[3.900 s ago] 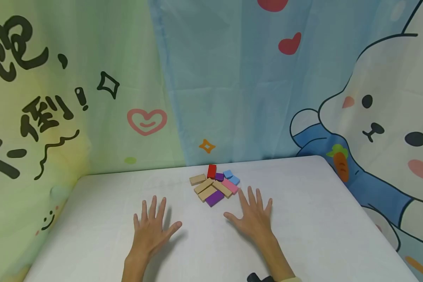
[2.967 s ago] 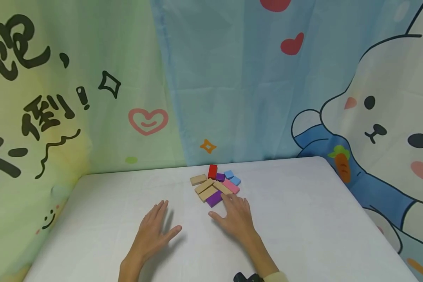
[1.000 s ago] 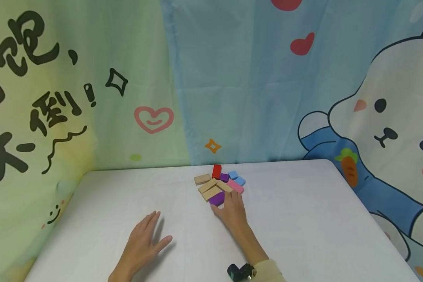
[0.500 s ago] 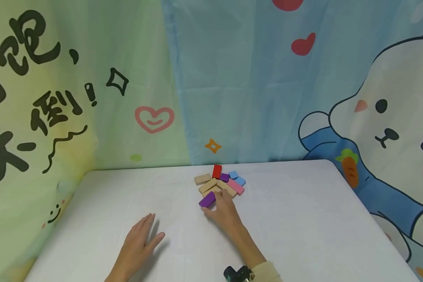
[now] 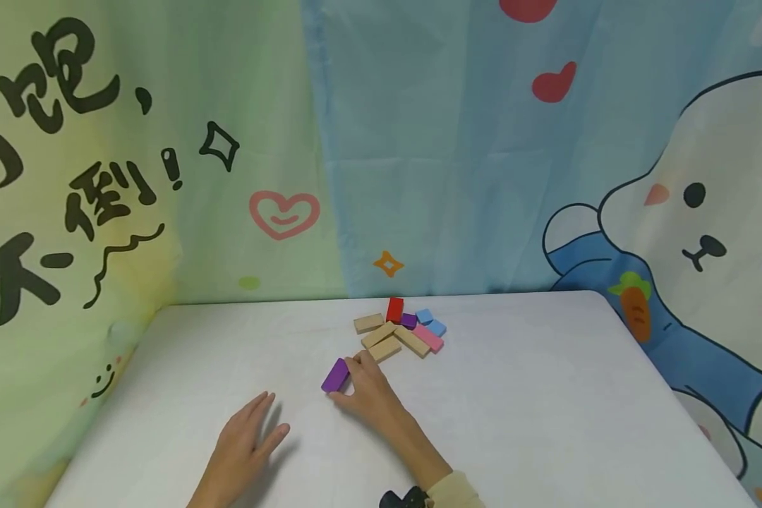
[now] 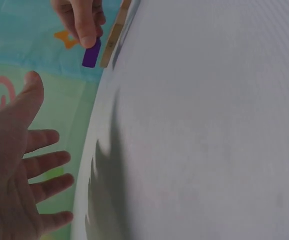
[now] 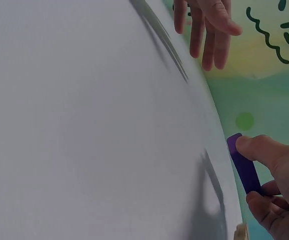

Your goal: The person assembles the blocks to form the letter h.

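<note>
My right hand point(image 5: 371, 395) pinches a purple wooden block point(image 5: 336, 375) between thumb and fingers. In the right wrist view the thumb sits at one end of the purple block point(image 7: 244, 165) and the fingertips at the other, with a shadow on the table below. My left hand point(image 5: 238, 444) hovers over the table to the left, holding nothing. Its fingers and thumb are straight and spread in the left wrist view, where the left hand point(image 6: 14, 170) is apart from the block.
Behind the right hand lie several plain wooden blocks point(image 5: 411, 341), a red block point(image 5: 395, 310), a smaller purple block point(image 5: 409, 321), a pink block point(image 5: 428, 339) and two light-blue blocks point(image 5: 436, 328). They rest on a white table point(image 5: 546, 409), with a printed curtain point(image 5: 419, 141) behind its far edge.
My right hand reached into the pile, took hold of the large purple block and carried it left and toward me. The left hand has drawn slightly back and left.
</note>
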A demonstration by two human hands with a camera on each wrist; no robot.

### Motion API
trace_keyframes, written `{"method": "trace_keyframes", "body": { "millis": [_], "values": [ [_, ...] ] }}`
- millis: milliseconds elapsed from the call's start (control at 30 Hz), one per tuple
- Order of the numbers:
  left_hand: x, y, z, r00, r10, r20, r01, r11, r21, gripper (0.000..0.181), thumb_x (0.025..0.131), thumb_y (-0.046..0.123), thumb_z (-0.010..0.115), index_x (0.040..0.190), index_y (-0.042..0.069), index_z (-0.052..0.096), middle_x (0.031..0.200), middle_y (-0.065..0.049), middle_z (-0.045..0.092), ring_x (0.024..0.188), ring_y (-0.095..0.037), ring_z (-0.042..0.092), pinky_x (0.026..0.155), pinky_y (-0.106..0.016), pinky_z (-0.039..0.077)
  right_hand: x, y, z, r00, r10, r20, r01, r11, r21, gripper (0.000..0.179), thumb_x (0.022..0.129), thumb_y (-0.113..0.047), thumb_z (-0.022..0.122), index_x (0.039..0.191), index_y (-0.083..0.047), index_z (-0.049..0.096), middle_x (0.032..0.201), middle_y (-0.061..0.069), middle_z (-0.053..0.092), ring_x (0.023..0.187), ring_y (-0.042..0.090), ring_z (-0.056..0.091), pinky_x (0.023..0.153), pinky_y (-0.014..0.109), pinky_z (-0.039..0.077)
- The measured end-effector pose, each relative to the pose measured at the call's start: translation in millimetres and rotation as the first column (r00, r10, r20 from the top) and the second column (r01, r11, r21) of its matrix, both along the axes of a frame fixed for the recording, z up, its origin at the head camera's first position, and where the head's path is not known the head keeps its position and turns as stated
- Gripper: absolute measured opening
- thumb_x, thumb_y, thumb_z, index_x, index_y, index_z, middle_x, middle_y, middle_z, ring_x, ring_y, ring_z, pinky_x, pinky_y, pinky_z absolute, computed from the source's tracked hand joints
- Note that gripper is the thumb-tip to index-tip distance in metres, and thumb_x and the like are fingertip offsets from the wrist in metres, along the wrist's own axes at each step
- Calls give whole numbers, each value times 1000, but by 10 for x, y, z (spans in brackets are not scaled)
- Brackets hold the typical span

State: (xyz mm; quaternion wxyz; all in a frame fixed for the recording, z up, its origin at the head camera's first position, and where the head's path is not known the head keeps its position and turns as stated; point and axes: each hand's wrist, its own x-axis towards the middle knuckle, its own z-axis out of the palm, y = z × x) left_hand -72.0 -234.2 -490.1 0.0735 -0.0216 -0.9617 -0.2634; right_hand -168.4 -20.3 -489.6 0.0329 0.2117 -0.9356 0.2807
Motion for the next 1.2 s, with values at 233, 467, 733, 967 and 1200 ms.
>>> {"method": "trace_keyframes", "body": {
  "millis": [233,467,733,967,1200],
  "values": [
    [56,-130,11,996,31,82,-31,1000,5,61,89,47,52,136,8,43,139,-14,44,127,-37,41,98,-60,35,44,-121,8,997,78,29,-79,997,13,61,77,-38,72,121,0,56,107,4,50,88,8,48,80,20,49],
    [68,-228,-3,1000,15,-3,-15,999,-36,61,85,41,61,132,4,47,133,-18,48,120,-40,46,94,-60,38,125,-269,-39,982,182,42,-182,983,-11,57,77,-36,72,119,-1,57,107,2,51,88,6,48,79,17,47],
    [74,-250,19,999,10,-30,-11,999,-34,58,84,36,64,131,3,48,131,-20,50,119,-41,48,92,-60,39,152,-382,-106,970,239,45,-240,971,14,55,78,-35,71,120,-2,56,106,2,51,87,6,49,78,14,46],
    [42,-232,-41,997,-20,-71,19,1000,-7,57,84,34,65,130,5,49,131,-17,51,120,-38,48,93,-59,40,171,-416,-71,951,292,105,-298,953,47,56,80,-37,69,125,-8,54,113,0,53,96,5,49,85,15,47],
    [-67,-169,-52,991,-59,-124,64,998,29,48,85,29,65,126,8,54,120,-8,57,113,-31,53,90,-53,45,198,-400,-58,944,308,121,-316,947,50,55,82,-37,67,127,-10,52,119,-1,55,106,9,52,95,22,45]
  ]
}}
